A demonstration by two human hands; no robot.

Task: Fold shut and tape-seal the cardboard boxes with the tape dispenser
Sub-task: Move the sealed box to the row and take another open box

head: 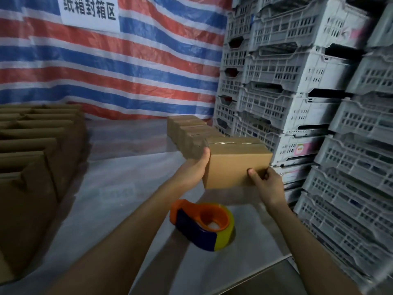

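Left hand: you are gripping the left end of the taped box, thumb pressing on its near face.
Right hand: your fingers are pinching the box's lower right corner.
Taped box: you are holding it above the desk, just beside the near end of the row of sealed boxes.
Tape dispenser: is lying on the desk between your forearms.
Open boxes: are standing at the desk's left.

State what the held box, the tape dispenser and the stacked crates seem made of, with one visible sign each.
Box: matte brown cardboard, with shiny clear tape along its top.
Dispenser: likely moulded plastic, glossy, in orange, navy and yellow.
Crates: probably grey plastic, with moulded slots.
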